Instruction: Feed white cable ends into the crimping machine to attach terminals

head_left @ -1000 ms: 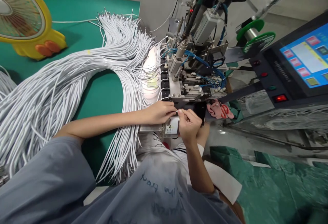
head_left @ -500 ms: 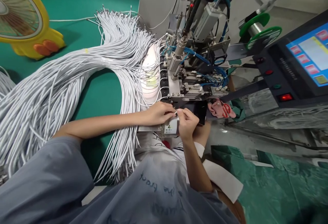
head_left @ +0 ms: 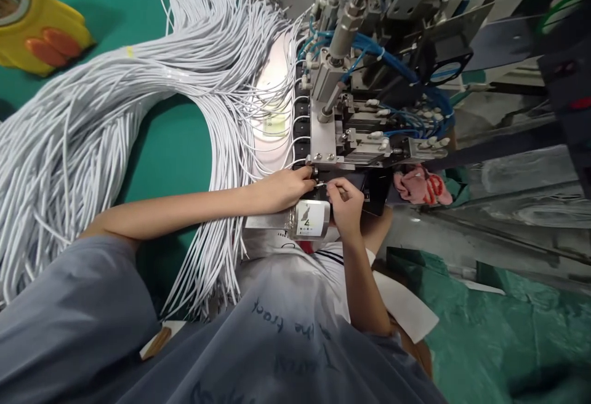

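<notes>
My left hand (head_left: 287, 188) pinches a short end of white cable (head_left: 320, 185) at the front of the machine (head_left: 325, 136). Just right of that cable end is my right hand (head_left: 346, 197), fingers curled, with thumb and index tips pressed together close to the wire tip. Whether they grip the tip is too small to tell. Below both hands sits a clear-and-white labelled box (head_left: 312, 219). Several white cables (head_left: 299, 139) run into black slots along the machine's left side. A large bundle of white cables (head_left: 184, 77) spreads on the green table to the left.
A yellow fan base (head_left: 41, 28) stands on the green table (head_left: 184, 145) at upper left. Blue air hoses (head_left: 392, 62) loop above the machine. A pink cloth (head_left: 420, 185) lies to the right, near a dark control panel (head_left: 566, 96). Green sheeting (head_left: 498, 324) covers the lower right.
The view has moved closer to the machine. My hands, which were together at the cable end, have drawn slightly apart, showing the wire tip between them.
</notes>
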A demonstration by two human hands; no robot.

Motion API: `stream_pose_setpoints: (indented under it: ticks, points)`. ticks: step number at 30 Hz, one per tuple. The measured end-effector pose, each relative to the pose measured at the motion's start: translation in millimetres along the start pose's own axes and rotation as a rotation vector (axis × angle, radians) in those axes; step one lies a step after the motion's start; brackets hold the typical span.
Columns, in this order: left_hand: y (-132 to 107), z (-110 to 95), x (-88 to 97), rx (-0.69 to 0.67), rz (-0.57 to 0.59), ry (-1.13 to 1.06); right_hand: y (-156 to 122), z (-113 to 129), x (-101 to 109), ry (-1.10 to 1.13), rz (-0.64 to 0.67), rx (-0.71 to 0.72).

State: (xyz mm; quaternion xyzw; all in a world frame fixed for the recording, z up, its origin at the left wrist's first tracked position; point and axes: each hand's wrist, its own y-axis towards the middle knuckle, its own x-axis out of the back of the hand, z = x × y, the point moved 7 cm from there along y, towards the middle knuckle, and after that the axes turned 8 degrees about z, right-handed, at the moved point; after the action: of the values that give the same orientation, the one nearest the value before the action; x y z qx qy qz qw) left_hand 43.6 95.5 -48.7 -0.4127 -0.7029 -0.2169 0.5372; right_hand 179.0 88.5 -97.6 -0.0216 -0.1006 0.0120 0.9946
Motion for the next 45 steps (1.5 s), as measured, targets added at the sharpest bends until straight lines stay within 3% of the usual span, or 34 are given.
stream_pose_setpoints:
  ticks: [7,21,31,34,41,43,45]
  points:
    - [0.5,-4.4,0.6,0.006,0.068,0.122,4.2,-7.7,-7.3,0.067,0.064,-0.081]
    - [4.0,-7.0,0.1,-0.028,0.101,0.306,3.8,-17.8,-10.0,0.134,0.040,-0.156]
    - [2.5,-6.8,-0.3,-0.058,0.033,0.290,4.8,-8.0,-7.9,0.095,-0.023,-0.097]
    - [2.3,-7.3,0.5,-0.058,0.012,0.304,7.8,-11.2,-10.5,0.093,0.020,-0.140]
    - [-3.0,-7.9,14.0,0.044,0.086,0.305,12.9,-19.2,-23.9,0.143,0.237,-0.130]
    - [-6.5,-6.8,18.3,0.082,0.088,0.303,15.9,-22.9,-23.9,0.131,0.231,-0.121]
    - [-9.5,-5.7,21.6,0.106,0.065,0.306,17.9,-24.9,-15.9,0.117,0.136,-0.120]
